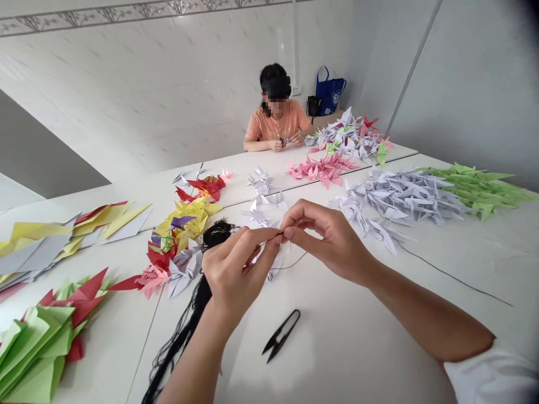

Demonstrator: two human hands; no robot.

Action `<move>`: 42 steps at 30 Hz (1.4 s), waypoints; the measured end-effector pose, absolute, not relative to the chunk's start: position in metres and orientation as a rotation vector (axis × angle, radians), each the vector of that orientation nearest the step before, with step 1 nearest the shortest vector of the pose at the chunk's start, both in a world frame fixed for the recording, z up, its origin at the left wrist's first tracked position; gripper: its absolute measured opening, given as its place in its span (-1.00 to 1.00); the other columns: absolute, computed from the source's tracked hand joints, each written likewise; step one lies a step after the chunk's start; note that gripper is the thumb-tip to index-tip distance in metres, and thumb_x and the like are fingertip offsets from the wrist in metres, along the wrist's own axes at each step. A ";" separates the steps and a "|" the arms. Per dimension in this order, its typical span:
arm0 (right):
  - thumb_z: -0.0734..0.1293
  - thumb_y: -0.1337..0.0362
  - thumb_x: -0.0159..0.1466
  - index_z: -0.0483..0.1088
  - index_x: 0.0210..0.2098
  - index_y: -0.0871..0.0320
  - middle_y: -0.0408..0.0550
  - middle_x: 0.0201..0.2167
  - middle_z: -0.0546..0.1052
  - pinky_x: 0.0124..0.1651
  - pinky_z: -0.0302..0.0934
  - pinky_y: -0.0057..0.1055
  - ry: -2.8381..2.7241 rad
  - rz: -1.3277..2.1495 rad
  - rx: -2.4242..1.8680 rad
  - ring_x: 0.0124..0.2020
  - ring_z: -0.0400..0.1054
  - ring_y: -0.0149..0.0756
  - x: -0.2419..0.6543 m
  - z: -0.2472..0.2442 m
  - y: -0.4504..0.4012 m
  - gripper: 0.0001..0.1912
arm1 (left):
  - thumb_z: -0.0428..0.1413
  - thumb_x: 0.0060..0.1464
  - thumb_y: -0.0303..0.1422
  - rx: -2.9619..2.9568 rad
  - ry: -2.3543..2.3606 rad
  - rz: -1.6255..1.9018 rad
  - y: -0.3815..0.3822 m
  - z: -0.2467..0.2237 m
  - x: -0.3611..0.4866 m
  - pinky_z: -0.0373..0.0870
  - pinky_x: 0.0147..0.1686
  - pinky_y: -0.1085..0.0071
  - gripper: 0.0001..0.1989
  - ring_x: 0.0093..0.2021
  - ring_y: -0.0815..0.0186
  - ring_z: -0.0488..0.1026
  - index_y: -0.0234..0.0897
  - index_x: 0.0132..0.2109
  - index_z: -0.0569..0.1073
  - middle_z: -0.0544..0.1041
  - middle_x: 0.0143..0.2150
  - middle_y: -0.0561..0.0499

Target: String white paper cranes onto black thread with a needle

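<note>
My left hand and my right hand meet fingertip to fingertip above the table, both closed in a pinch. Between them runs a thin black thread, part of which hangs down behind the fingers. Just beyond and below the hands lie several white paper cranes, partly covered by the fingers. A thick bundle of black thread stretches beside my left forearm, its frayed top near the left wrist. Black thread snips rest on the table below my hands.
Colored cranes are heaped at left, near folded green paper and flat sheets. White cranes and green cranes pile at right, by a loose black thread. Opposite sits a person handling something small.
</note>
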State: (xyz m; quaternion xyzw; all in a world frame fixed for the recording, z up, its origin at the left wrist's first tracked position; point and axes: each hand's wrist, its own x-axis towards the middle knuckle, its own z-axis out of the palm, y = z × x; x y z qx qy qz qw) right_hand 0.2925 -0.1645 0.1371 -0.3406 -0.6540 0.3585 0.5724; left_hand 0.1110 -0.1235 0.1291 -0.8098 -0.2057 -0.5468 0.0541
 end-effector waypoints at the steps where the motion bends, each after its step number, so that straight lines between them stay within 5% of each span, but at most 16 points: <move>1: 0.39 0.25 0.38 0.42 -0.28 0.12 -0.13 -0.28 0.47 -0.12 0.33 -0.43 -1.533 0.823 -0.780 -0.20 0.41 -0.37 0.293 0.137 -0.163 -0.88 | 0.28 0.09 -0.59 -2.463 -0.631 -1.687 -0.124 0.131 0.111 0.09 -0.55 0.54 -0.81 -0.57 0.53 0.09 -0.24 -0.20 0.54 0.27 -0.56 0.21; 6: 0.41 0.28 0.36 0.44 -0.30 0.11 -0.05 -0.11 0.43 -0.17 0.32 -0.49 -1.491 0.788 -0.720 0.00 0.34 -0.31 0.295 0.133 -0.159 -0.90 | 0.22 0.17 -0.56 -2.586 -0.803 -1.746 -0.126 0.138 0.111 0.13 -0.52 0.54 -0.89 -0.54 0.55 0.15 -0.27 -0.25 0.58 0.31 -0.54 0.18; 11: 0.41 0.29 0.36 0.44 -0.30 0.12 -0.08 -0.17 0.43 -0.21 0.30 -0.48 -1.465 0.850 -0.697 -0.18 0.35 -0.38 0.296 0.134 -0.159 -0.90 | 0.24 0.18 -0.49 -2.677 -0.966 -1.816 -0.127 0.141 0.109 -0.02 -0.57 0.47 -0.90 -0.58 0.50 -0.08 -0.20 -0.22 0.64 -0.03 -0.62 0.23; 17: 0.41 0.27 0.37 0.44 -0.27 0.14 -0.09 -0.20 0.45 -0.16 0.29 -0.45 -1.446 0.940 -0.676 -0.26 0.33 -0.41 0.297 0.135 -0.159 -0.90 | 0.23 0.18 -0.46 -2.797 -1.123 -1.847 -0.128 0.145 0.109 0.09 -0.52 0.47 -0.89 -0.54 0.51 0.13 -0.22 -0.30 0.64 0.30 -0.55 0.16; 24: 0.41 0.21 0.37 0.43 -0.26 0.12 -0.07 -0.18 0.46 -0.11 0.32 -0.39 -1.419 1.024 -0.652 -0.20 0.36 -0.35 0.298 0.137 -0.161 -0.86 | 0.25 0.20 -0.34 -2.863 -1.218 -1.888 -0.124 0.138 0.107 -0.07 -0.54 0.43 -0.88 -0.56 0.47 -0.09 -0.05 -0.17 0.70 -0.11 -0.57 0.17; 31: 0.35 0.18 0.42 0.40 -0.26 0.10 -0.08 -0.24 0.44 -0.02 0.33 -0.36 -1.359 0.897 -0.610 -0.16 0.37 -0.33 0.300 0.137 -0.160 -0.84 | 0.25 0.21 -0.27 -2.842 -1.313 -1.897 -0.124 0.140 0.104 -0.07 -0.57 0.45 -0.88 -0.56 0.47 -0.02 -0.04 -0.17 0.70 0.03 -0.60 0.16; 37: 0.39 0.17 0.40 0.29 0.08 0.06 -0.03 0.03 0.50 0.15 0.28 -0.30 -1.583 1.195 -0.683 0.09 0.40 -0.28 0.294 0.130 -0.159 -0.68 | 0.26 0.19 -0.33 -2.893 -1.216 -1.928 -0.124 0.140 0.103 -0.01 -0.55 0.46 -0.90 -0.56 0.48 -0.03 -0.10 -0.19 0.71 -0.02 -0.60 0.17; 42: 0.36 0.16 0.42 0.45 -0.17 0.15 -0.09 -0.29 0.57 0.00 0.33 -0.32 -1.623 1.205 -0.699 -0.14 0.47 -0.29 0.293 0.127 -0.155 -0.83 | 0.26 0.20 -0.34 -2.958 -1.142 -1.960 -0.126 0.140 0.103 -0.01 -0.56 0.46 -0.88 -0.57 0.49 -0.01 -0.07 -0.16 0.71 -0.02 -0.61 0.17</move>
